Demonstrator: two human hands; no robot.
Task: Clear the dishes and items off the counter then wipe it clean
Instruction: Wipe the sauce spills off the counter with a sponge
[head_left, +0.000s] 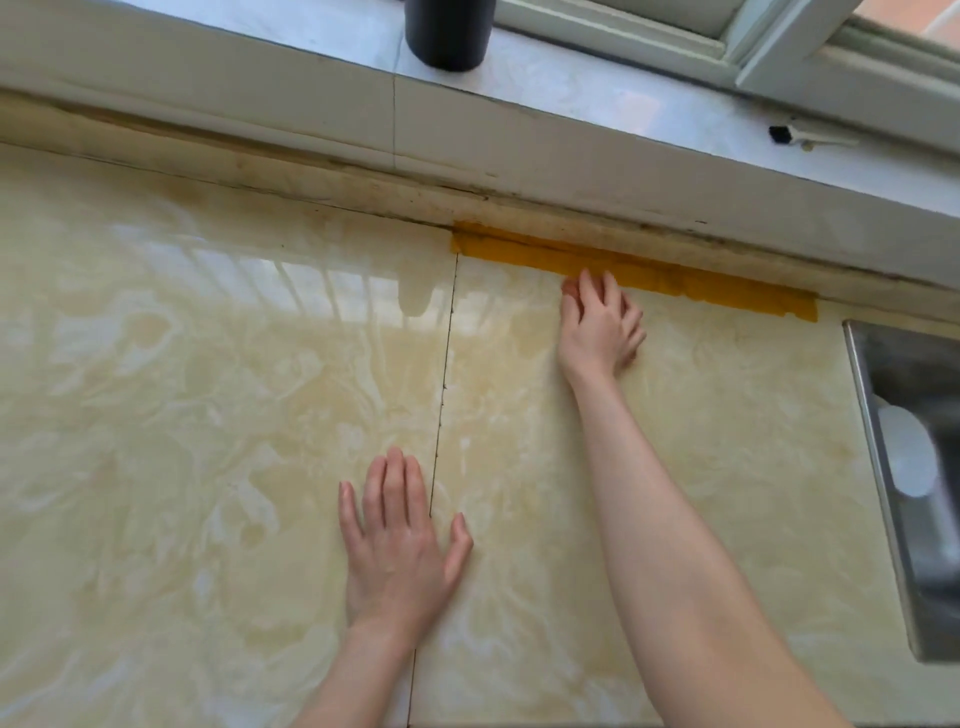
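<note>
From the head view, the counter (208, 415) is a glossy cream stone with pale marbled swirls, and it mirrors the bright window bars in a patch up and to the left of both hands. A thin dark seam (441, 395) runs front to back across it.

The left hand (400, 540) lies palm down and flat on the counter, fingers spread and straight, holding nothing; the seam passes just beside its index finger and under the thumb web. The right hand (597, 325) reaches well beyond it toward the back edge, fingers loosely curled with their tips on the surface; whether anything is pinched under them cannot be told.

Just past the right hand's fingertips, a strip of orange tape (675, 278) follows the joint between counter and wall ledge. Far to the right of that hand sits the steel sink (883, 467), with a white round thing (909, 457) inside, blurred. Beyond both hands, on the sill (597, 88), stands a black cylinder (447, 31).
</note>
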